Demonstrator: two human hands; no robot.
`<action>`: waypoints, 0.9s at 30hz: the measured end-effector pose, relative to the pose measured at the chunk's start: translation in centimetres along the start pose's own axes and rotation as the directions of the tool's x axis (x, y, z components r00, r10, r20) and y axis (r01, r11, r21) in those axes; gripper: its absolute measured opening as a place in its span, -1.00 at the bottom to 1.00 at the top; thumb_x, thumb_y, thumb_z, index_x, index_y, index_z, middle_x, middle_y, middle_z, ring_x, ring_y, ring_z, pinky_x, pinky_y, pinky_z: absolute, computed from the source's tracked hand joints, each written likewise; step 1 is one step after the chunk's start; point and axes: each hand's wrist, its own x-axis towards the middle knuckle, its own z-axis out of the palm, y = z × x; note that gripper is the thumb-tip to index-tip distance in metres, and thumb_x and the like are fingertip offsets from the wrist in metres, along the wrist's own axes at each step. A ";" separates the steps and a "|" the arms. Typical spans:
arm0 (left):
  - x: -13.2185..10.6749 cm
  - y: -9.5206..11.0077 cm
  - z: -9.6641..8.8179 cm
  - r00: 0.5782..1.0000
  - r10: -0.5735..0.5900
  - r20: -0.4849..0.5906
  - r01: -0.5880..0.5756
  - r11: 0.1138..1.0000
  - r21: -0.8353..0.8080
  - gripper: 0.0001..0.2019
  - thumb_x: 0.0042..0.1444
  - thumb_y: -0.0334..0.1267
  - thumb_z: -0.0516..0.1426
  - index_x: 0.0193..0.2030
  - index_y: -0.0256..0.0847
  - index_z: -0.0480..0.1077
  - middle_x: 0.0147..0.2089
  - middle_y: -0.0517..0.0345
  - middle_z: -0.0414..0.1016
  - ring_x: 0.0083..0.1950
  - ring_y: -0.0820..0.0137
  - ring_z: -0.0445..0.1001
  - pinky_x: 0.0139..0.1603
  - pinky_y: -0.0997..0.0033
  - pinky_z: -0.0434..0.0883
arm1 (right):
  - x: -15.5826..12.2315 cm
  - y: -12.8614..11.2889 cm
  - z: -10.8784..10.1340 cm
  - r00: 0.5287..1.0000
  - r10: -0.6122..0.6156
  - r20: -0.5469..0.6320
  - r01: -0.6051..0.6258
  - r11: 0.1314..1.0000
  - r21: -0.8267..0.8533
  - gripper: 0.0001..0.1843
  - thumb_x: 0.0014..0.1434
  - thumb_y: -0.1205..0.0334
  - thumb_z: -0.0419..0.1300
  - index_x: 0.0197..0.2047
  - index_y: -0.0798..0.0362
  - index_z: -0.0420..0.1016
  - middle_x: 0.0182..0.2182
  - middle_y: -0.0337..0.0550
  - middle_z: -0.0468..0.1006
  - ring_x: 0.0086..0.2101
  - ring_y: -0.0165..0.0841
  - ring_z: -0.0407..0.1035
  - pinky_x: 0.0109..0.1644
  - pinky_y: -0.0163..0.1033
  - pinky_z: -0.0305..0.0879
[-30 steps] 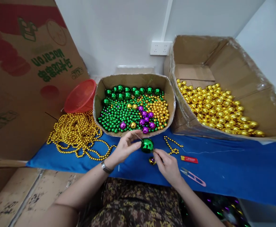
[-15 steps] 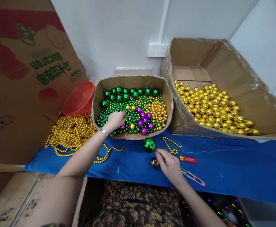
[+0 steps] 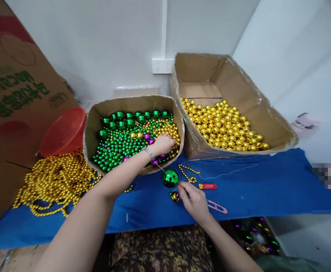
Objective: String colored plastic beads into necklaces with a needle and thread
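Observation:
My left hand (image 3: 166, 144) reaches into the middle cardboard box (image 3: 90, 139), over small gold beads (image 3: 165, 126) at its right side. Its fingers are closed together; whatever they hold is hidden. Purple balls (image 3: 146, 136) lie around that hand, and small green beads (image 3: 120, 145) fill the left of the box. In front of the box, a large shiny green ball (image 3: 170, 178) hangs on a thin line. My right hand (image 3: 195, 200) is closed in a pinch at the green ball's right edge. A cluster of smaller gold and purple balls (image 3: 174, 196) dangles beside its fingertips.
On the right stands a bigger box (image 3: 194, 147) of gold balls (image 3: 222, 124). A heap of gold bead chains (image 3: 54, 181) and a red basin (image 3: 63, 132) are at left. A short gold chain (image 3: 188, 174), a red packet (image 3: 208, 186) and pink-handled snips (image 3: 218, 206) lie on the blue cloth (image 3: 256, 189).
My left hand has moved right across the box, from the green beads to the gold ones. My right hand keeps its pinch near the green ball. The view has swung to the right.

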 end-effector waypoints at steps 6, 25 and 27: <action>0.1 0.7 0.1 0.996 -0.073 -0.054 0.066 0.991 -0.116 -0.84 0.13 -0.46 0.07 -0.20 -0.32 0.46 -0.24 -0.12 0.54 -0.11 0.20 0.48 -0.10 0.23 0.37 | -0.4 0.7 -0.6 1.000 0.015 -0.020 -0.015 1.000 -0.008 -0.84 0.31 0.30 0.05 -0.18 0.03 0.45 -0.38 -0.18 0.58 -0.40 -0.38 0.50 -0.29 -0.32 0.39; -13.9 1.8 -2.8 0.843 -0.485 0.231 -0.016 -0.453 -0.891 -0.78 0.05 -0.26 0.28 -0.16 -0.29 0.51 -0.28 0.07 0.54 -0.31 0.46 0.52 -0.35 0.52 0.47 | 0.7 -0.6 -0.2 1.000 0.007 0.012 -0.007 1.000 -0.028 -0.81 0.32 0.25 0.03 -0.18 0.04 0.47 -0.37 -0.15 0.61 -0.40 -0.37 0.52 -0.28 -0.32 0.42; -14.1 1.8 -2.8 0.857 -0.467 0.216 -0.019 -0.448 -0.894 -0.77 0.06 -0.27 0.27 -0.14 -0.28 0.52 -0.28 0.09 0.53 -0.31 0.47 0.51 -0.35 0.51 0.47 | 0.6 -0.7 -0.2 1.000 0.007 0.013 -0.007 0.999 -0.032 -0.80 0.32 0.24 0.02 -0.18 0.04 0.47 -0.37 -0.15 0.61 -0.39 -0.36 0.53 -0.28 -0.32 0.42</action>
